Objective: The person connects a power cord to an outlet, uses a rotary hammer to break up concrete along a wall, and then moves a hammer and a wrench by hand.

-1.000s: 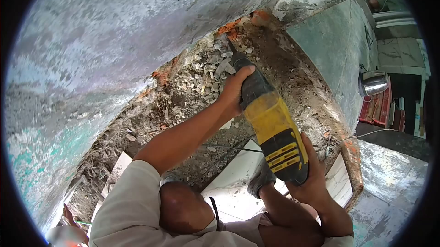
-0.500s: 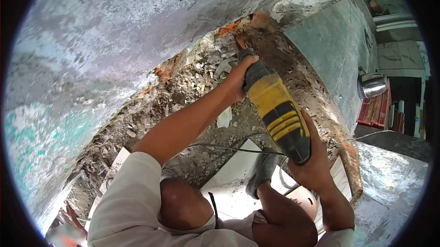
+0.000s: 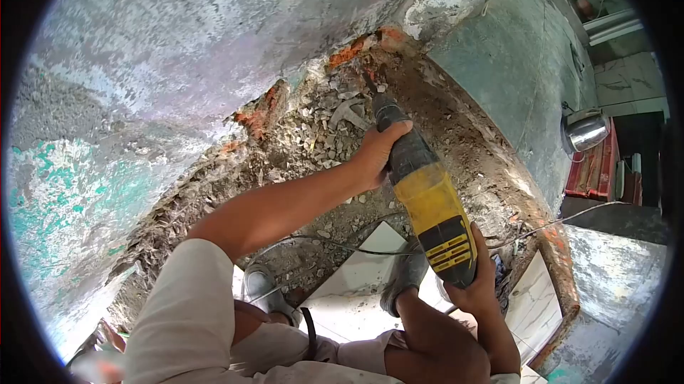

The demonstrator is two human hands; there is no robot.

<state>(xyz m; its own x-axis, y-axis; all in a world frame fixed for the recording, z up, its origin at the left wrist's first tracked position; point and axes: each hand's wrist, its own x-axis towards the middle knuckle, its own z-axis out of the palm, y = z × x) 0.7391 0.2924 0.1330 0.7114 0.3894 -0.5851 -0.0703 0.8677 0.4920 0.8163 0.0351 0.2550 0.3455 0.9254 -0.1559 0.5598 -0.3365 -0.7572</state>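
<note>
A yellow and black power tool [image 3: 431, 202] slants across the middle, its chisel bit [image 3: 369, 82] pointing up and left at the rubble near the wall corner. My left hand [image 3: 383, 152] is wrapped round the black front part of the tool. At its rear end my right hand [image 3: 476, 277] grips the black handle. Broken chips and soil [image 3: 324, 135] lie around the bit, with a larger pale fragment [image 3: 348, 112] left of it. Exposed orange brick [image 3: 348, 52] shows at the foot of the wall.
A worn painted wall [image 3: 178, 49] rises on the left, a green-grey wall [image 3: 499, 63] on the right. A black cable [image 3: 349, 247] crosses white tiles [image 3: 356, 284] near my shoes. A metal pot [image 3: 588, 132] and red cloth [image 3: 593, 167] are at the right. Part of another person shows lower left.
The tool and both hands appear lower in the view, and the bit shows more fully. The view has shifted, revealing more of the pale fragment and my left shoe.
</note>
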